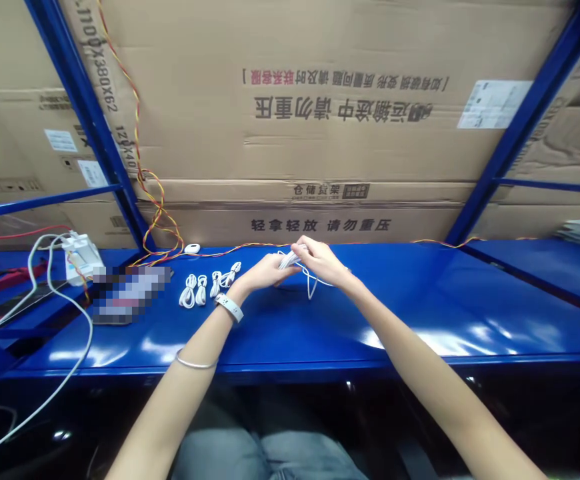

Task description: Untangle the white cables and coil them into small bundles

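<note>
Both the left hand (263,273) and the right hand (323,261) grip a looped white cable (311,288) in closed fingers, raised just above the blue metal counter (420,300), near four coiled white cables (201,291) lying on it.

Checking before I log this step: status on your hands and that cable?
Left hand, right hand both on white cable, above blue steel shelf. Coiled white cables left of hands. Twisted red-and-yellow wire along shelf's back edge, behind hands.
</note>
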A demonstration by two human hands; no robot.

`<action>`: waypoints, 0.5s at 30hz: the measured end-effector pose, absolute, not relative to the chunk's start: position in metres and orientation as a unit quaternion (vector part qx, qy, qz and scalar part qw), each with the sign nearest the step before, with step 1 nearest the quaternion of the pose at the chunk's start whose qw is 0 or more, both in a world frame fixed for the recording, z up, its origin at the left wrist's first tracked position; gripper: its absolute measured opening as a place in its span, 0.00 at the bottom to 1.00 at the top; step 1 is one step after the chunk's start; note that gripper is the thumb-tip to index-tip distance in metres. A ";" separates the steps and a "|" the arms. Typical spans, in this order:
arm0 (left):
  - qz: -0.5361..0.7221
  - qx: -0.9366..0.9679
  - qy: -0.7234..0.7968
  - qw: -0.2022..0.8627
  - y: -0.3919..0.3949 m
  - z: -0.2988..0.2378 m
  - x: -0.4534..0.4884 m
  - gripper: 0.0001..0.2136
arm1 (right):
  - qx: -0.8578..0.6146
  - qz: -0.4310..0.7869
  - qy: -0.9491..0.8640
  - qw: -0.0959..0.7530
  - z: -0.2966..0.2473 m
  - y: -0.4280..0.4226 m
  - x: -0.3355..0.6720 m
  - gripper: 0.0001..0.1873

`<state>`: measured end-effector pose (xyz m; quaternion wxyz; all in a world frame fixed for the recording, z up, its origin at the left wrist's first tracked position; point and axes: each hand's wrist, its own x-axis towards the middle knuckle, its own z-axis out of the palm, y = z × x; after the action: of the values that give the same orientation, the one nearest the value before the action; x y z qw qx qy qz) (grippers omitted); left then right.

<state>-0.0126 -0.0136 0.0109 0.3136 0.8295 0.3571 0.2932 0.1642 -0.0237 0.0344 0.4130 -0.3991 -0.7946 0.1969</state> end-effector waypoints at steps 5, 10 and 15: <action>0.338 0.840 0.366 0.214 -0.015 0.014 -0.008 0.16 | -0.387 0.187 -0.782 0.451 0.030 -0.021 0.159 0.19; 0.338 0.841 0.350 0.236 -0.016 0.018 -0.012 0.16 | -0.407 0.143 -0.766 0.476 0.029 -0.020 0.159 0.15; 0.305 0.836 0.356 0.285 -0.018 0.021 -0.015 0.14 | -0.421 0.146 -0.751 0.487 0.025 -0.018 0.159 0.14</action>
<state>-0.0148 -0.0178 0.0206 0.2853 0.8362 0.3557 0.3048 0.1586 -0.0177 0.0254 0.4870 -0.4210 -0.7513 0.1456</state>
